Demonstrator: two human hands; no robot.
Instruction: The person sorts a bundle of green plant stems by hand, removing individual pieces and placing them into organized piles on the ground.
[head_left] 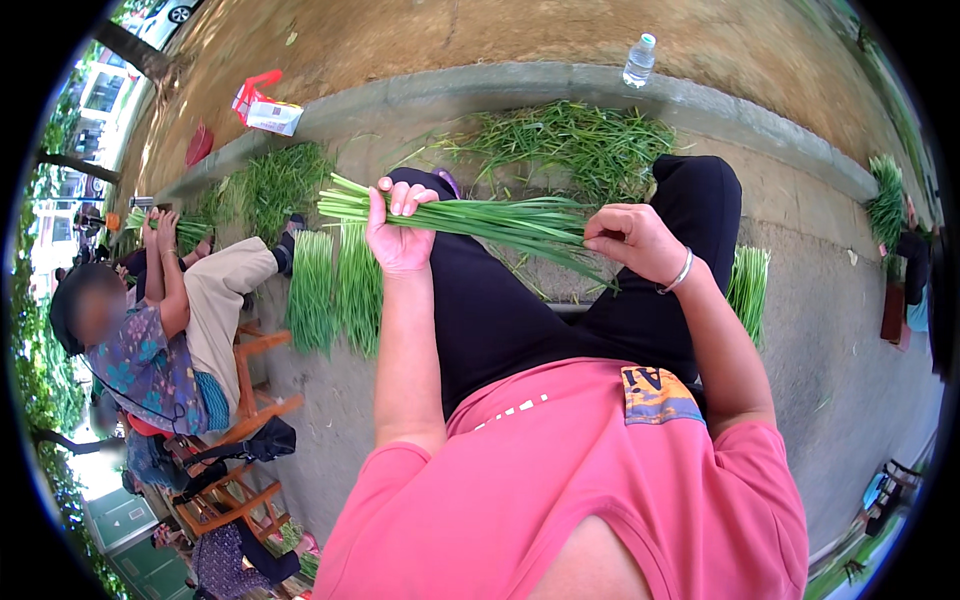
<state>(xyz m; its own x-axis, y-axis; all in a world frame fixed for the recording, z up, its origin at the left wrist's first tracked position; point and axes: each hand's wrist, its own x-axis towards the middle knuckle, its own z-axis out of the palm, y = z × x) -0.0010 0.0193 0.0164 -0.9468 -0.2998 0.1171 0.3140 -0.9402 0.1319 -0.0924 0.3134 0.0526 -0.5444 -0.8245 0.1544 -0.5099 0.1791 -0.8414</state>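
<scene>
A bunch of long green chives point(500, 216) lies level across my lap, its pale cut ends to the left and its leaf tips to the right. My left hand point(402, 228) is closed round the bunch near the cut ends, thumb and fingers wrapped over it. At the leaf tips my right hand point(638, 240), with a bracelet on its wrist, is closed in a pinch on some of the blades. On the ground left of my legs stand two neat bundles of chives point(312, 290). Another bundle point(748, 292) is beside my right thigh.
Loose green leaves point(575, 145) lie heaped beyond my knees, with another heap point(270, 195) to the left. Along the concrete kerb point(450, 90) are a water bottle point(639, 62) and a red-and-white package point(268, 108). A person point(150, 340) sits at left near wooden chairs point(255, 415).
</scene>
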